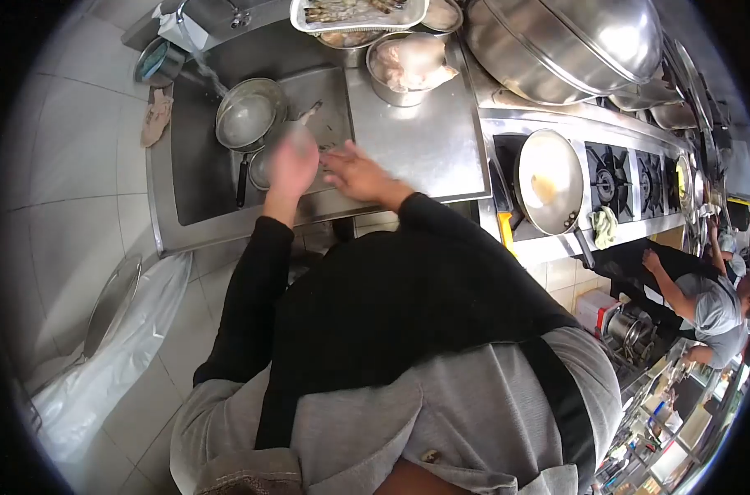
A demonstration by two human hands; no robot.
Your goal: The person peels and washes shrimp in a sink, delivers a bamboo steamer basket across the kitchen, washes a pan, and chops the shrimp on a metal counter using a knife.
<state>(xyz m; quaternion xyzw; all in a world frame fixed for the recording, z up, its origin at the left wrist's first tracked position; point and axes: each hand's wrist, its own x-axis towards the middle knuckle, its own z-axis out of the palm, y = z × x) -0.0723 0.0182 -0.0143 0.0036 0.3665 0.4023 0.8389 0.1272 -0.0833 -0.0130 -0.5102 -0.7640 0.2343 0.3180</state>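
Observation:
My left hand, blurred by motion, is over the right part of the sink. What looks like a prawn sticks out past its fingertips. Just to the right, my right hand reaches toward it with fingers apart; small dark bits show between the two hands. A round metal strainer or bowl stands in the sink under the faucet. Partly behind my left hand is a small pan with a black handle. Several prawns lie in a white tray at the top.
Right of the sink, a metal pot holds pale raw meat. Large metal domes stand at the back. A frying pan is on the stove, near a yellow-handled tool and cloth. Another person is at far right.

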